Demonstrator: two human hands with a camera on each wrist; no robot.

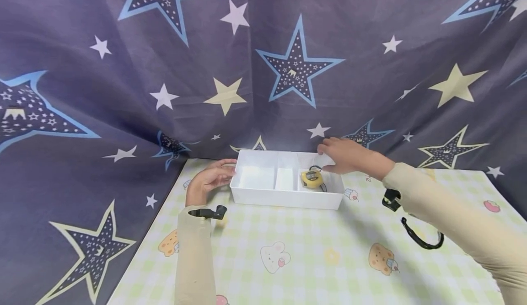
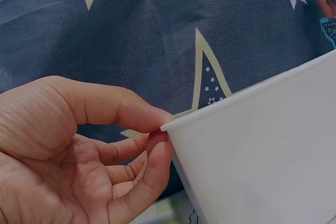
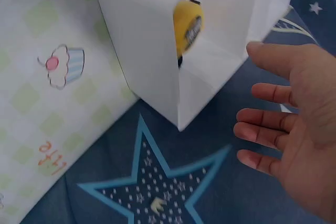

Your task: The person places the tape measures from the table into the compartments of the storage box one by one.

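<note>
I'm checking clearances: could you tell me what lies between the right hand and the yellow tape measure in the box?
Only the white box's far-right corner wall separates the right hand from the yellow tape measure; the right wrist view shows it best.

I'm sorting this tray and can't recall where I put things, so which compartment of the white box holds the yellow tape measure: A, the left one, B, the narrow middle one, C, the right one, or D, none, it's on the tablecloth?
C: the head view shows the yellow tape measure lying in the right-hand compartment of the white box, close to the right hand.
</note>
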